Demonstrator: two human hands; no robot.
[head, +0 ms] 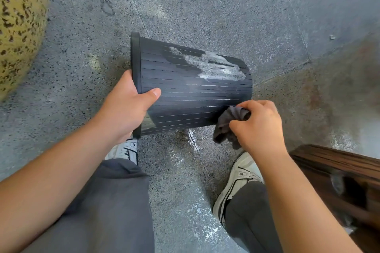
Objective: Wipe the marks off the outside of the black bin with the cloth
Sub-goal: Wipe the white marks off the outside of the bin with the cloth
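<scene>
head view: the black bin [191,86] lies tipped on its side over the speckled floor [205,6], rim at 9 o'clock. the left hand [125,109] clamps that rim, thumb across the ribs. the right hand [259,127] pinches a grey cloth [228,125] bunched against the bin's base end at 4 o'clock; a whitish mark [216,65] sits at 1 o'clock, apart from the cloth.

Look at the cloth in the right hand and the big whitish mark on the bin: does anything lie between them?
Nothing visible does. The right hand holds the cloth at the black bin's lower wall; only bare ribbed side separates it from the whitish mark. The left hand grips the rim, clear of that path.
</scene>
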